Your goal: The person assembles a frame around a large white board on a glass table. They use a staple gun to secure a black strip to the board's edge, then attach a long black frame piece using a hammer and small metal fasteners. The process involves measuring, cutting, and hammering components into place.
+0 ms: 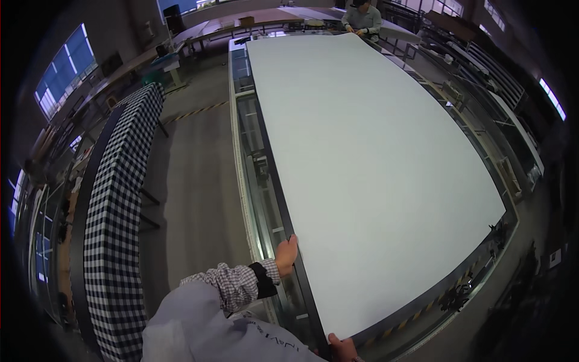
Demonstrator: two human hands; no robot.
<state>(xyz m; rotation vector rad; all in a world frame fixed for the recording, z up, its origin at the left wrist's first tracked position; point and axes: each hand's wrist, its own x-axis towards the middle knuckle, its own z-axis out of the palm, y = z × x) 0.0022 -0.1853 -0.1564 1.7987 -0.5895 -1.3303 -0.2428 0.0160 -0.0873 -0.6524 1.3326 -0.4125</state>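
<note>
A large white sheet (374, 163) lies over a long dark frame (274, 172), and the frame's bar shows along the left and near sides. My left hand (286, 256) is closed on the frame's left bar, with the thumb at the sheet's edge. At the near left corner, my right hand (342, 348) grips the frame, thumb on top beside the white sheet. The undersides of both hands' fingers are hidden. A long metal-edged work table (239, 163) with an open structure supports the frame.
On the left, a checked black-and-white cloth (117, 211) covers a long narrow stand beside a grey floor aisle (193, 175). Another person (362, 21) is at the far end of the sheet. Long bars (482, 66) are stacked on racks at the far right.
</note>
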